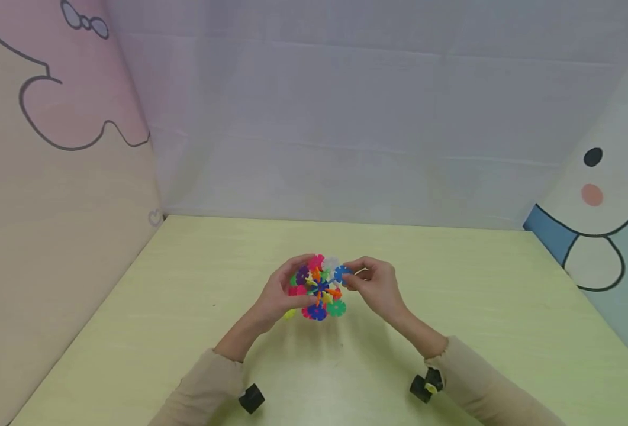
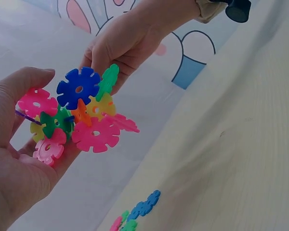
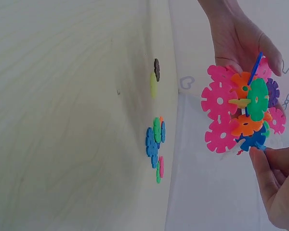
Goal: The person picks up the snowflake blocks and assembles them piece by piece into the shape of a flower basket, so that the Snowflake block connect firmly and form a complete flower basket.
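Above the table, my left hand (image 1: 277, 296) grips a ball-like cluster of colourful plastic snowflake discs (image 1: 321, 287), thumb on the near side and fingers behind. Pink, orange, green, yellow, purple and blue notched discs stick out of it at many angles. At the cluster's right side, my right hand (image 1: 379, 287) pinches a blue snowflake disc (image 1: 343, 274) between thumb and fingers. In the right wrist view, the right fingertips (image 3: 258, 155) meet the cluster's edge by a blue disc. Whether the pinched disc is slotted into the cluster I cannot tell.
Loose snowflake discs lie on the table beyond the hands: blue ones (image 3: 151, 142), a pink one (image 3: 161, 167), a yellow one (image 3: 152, 85) and a dark one (image 3: 157, 70). Printed cloth walls (image 1: 314, 118) surround the pale table (image 1: 132, 331). Black devices (image 1: 252, 399) sit at the wrists.
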`<state>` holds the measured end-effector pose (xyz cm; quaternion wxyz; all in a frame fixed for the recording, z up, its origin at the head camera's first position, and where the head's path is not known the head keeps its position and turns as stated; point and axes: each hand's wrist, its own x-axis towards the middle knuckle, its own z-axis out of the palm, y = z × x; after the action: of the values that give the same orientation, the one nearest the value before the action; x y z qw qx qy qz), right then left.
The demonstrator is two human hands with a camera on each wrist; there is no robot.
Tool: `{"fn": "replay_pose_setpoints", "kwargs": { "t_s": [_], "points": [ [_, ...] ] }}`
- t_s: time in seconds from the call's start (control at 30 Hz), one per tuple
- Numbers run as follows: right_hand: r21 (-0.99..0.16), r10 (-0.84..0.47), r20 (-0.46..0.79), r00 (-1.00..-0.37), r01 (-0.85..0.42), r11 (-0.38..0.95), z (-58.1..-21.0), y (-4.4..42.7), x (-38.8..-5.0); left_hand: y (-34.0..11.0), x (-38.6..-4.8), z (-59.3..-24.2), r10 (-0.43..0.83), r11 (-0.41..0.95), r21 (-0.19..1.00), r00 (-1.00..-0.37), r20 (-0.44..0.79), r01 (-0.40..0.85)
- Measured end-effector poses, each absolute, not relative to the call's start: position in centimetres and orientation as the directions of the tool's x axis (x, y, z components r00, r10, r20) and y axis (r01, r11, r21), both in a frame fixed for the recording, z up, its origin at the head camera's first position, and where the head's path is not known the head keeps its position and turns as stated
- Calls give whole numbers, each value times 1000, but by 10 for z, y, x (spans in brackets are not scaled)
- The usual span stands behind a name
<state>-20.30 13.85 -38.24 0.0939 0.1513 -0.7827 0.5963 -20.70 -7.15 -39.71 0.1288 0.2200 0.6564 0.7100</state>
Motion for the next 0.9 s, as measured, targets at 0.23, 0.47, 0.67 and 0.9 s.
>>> {"fn": "replay_pose_setpoints", "kwargs": {
  "t_s": [0.23,0.47,0.67,0.9],
  "points": [
    [-901,-171,285,-943,-324,287,-381,140,-205,-70,-205,-398,479,-116,987,-864,153,111],
    [-898,-200,278,-939,-328,294,-379,147,-210,-69,-209,-398,522,-91,991,-842,135,102],
    [-895,-271,263,-926,-339,289,-381,154,-216,-76,-214,-397,547,91,981,-832,92,169],
    [-866,-395,273,-877,-403,297,-384,152,-220,-77,-215,-396,627,179,968,-779,24,174]
  ]
}}
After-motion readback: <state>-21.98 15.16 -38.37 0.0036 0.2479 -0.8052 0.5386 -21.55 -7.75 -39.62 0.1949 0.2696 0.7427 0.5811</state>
